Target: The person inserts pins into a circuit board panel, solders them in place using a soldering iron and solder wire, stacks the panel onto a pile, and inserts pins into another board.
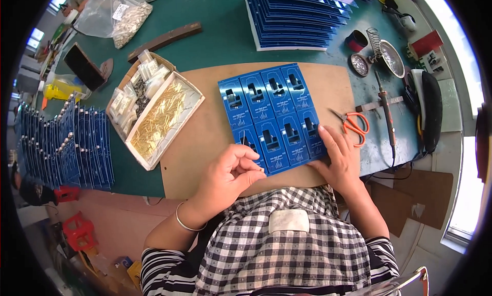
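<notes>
A blue circuit board panel (283, 140) with two rows of cut-out sections lies tilted on the brown work board (197, 111). My right hand (338, 160) grips its lower right corner, fingers along the right side and thumb at the near edge. Close to the panel's lower left corner, my left hand (231, 172) is closed with its fingers curled and the thumb pressed in; a tiny thing at the thumb tip is too small to name. Left of the panel sits an open white box (192, 97), holding many thin gold-coloured pins (161, 117) and small white connectors (124, 102).
Orange-handled scissors (357, 127) and a soldering iron (387, 111) lie to the right, near a solder tin (359, 64) and a coiled iron stand (392, 57). Blue boards (297, 21) are stacked at the back, with more (66, 147) standing at the left. A phone (83, 66) leans behind the box.
</notes>
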Motion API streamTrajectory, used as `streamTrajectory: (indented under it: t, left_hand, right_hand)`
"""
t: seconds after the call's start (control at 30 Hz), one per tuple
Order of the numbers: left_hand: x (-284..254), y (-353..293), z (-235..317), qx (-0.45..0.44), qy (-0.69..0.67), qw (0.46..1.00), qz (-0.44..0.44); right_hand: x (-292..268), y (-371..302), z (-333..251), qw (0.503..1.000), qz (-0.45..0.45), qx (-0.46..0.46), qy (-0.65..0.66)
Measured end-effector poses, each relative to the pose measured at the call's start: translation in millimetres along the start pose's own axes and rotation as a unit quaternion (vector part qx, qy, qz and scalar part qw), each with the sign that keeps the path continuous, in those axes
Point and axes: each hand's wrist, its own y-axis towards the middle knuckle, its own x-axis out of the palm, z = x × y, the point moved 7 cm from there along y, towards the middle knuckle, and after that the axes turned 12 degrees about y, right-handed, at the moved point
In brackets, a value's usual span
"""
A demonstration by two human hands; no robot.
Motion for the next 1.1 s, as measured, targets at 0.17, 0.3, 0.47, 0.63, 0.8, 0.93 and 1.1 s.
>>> streamTrajectory:
  t: [0.17, 0.3, 0.47, 0.63, 0.8, 0.93, 1.1]
  left_hand:
    - [-1.2, -6.7, 1.5, 0.058, 0.128, 0.989, 0.036]
    - [6.4, -4.4, 14.7, 0.060, 0.176, 0.982, 0.013]
    - [15.2, -3.5, 32.5, 0.126, 0.274, 0.953, 0.009]
    - [19.0, -3.1, 30.2, 0.153, 0.270, 0.950, 0.023]
    - [22.6, 1.7, 30.3, 0.168, 0.250, 0.953, 0.035]
    - [17.0, 0.6, 36.9, 0.179, 0.279, 0.941, 0.063]
    - [-6.7, -10.1, 21.5, 0.151, 0.308, 0.933, 0.110]
  right_hand:
    - [-8.2, 22.1, -35.4, 1.000, -0.015, -0.021, 0.017]
    - [11.0, 32.5, -61.6, 0.974, -0.038, -0.057, 0.217]
    - [21.3, 33.3, -65.0, 0.959, -0.066, -0.056, 0.270]
    - [23.3, 31.7, -64.7, 0.964, -0.064, -0.072, 0.247]
    - [28.4, 24.8, -55.9, 0.966, -0.050, -0.050, 0.248]
    - [12.0, 23.6, -37.3, 0.956, -0.003, -0.014, 0.292]
    - [-13.4, 23.6, 15.0, 0.966, 0.049, 0.073, 0.243]
